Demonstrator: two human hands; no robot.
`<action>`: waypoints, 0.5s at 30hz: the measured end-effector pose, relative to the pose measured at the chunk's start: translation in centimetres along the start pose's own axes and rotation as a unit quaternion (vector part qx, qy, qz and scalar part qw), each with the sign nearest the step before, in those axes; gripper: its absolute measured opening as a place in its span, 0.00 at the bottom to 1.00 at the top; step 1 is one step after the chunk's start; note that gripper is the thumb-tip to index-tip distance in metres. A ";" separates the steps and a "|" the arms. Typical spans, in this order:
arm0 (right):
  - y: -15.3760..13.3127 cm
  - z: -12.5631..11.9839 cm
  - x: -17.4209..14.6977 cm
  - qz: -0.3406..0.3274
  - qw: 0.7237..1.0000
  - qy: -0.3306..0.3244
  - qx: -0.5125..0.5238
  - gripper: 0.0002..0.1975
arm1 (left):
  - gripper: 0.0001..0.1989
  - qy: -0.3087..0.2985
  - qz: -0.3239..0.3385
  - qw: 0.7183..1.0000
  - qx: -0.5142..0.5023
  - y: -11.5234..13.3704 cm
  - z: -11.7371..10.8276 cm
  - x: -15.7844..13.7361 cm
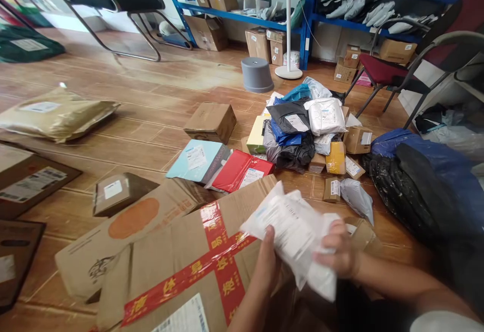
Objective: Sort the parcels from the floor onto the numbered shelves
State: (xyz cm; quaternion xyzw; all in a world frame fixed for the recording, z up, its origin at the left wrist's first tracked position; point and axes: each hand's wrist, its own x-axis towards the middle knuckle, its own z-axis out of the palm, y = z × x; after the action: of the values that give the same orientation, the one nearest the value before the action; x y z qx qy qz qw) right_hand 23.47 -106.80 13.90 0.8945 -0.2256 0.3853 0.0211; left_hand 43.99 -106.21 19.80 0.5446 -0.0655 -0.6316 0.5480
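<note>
A white plastic mailer bag [297, 226] with a printed label is held up in front of me, slightly blurred. My left hand [270, 256] grips its lower left side, the thumb lying over the front. The fingers of my right hand [338, 251] are closed round its right end. Below and left of the bag lies a large cardboard box [162, 261] sealed with crossing red tape [217, 251] printed in yellow characters. Just beyond that box are a red parcel [242, 169] and a light blue box [196, 160], both labelled.
A heap of mailer bags [291, 120] and small boxes lies ahead. Dark and blue sacks [423, 185] fill the right side. Past the heap stand a grey stool [257, 74], a white pole base [288, 72], a red chair [385, 69] and blue shelves [242, 19]. More boxes [121, 190] lie left.
</note>
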 end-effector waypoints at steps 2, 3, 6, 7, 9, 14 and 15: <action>-0.8 1.7 0.4 -0.100 0.993 -0.017 0.052 0.11 | 0.24 0.032 -0.031 0.999 -0.021 0.6 -0.2 -0.2; -0.2 2.3 0.3 -0.109 0.991 -0.025 0.074 0.13 | 0.26 0.053 -0.030 0.998 -0.021 1.1 -0.5 -0.2; 5.5 2.3 -1.2 0.130 0.991 0.013 0.034 0.26 | 0.29 0.099 -0.015 0.995 -0.026 2.6 -2.0 0.2; 8.2 1.8 -2.2 0.313 0.948 0.029 -0.042 0.31 | 0.30 0.100 -0.018 0.994 -0.027 3.0 -2.5 0.3; 13.5 0.4 -4.5 0.585 0.799 0.034 -0.137 0.41 | 0.32 0.096 -0.030 0.994 -0.035 3.2 -3.4 0.6; 19.6 -3.4 -9.9 0.760 0.643 0.060 -0.076 0.11 | 0.32 0.114 -0.020 0.991 -0.071 2.5 -3.8 0.6; 19.6 -4.0 -10.4 0.758 0.642 0.083 -0.081 0.10 | 0.32 0.117 -0.017 0.990 -0.073 2.5 -3.7 0.6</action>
State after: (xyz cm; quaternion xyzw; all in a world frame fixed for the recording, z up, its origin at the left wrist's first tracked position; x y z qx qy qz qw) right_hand 6.24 -119.51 6.75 0.3690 -0.8523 0.3197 -0.1878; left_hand 48.43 -105.70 19.65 0.5743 0.0544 -0.5758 0.5794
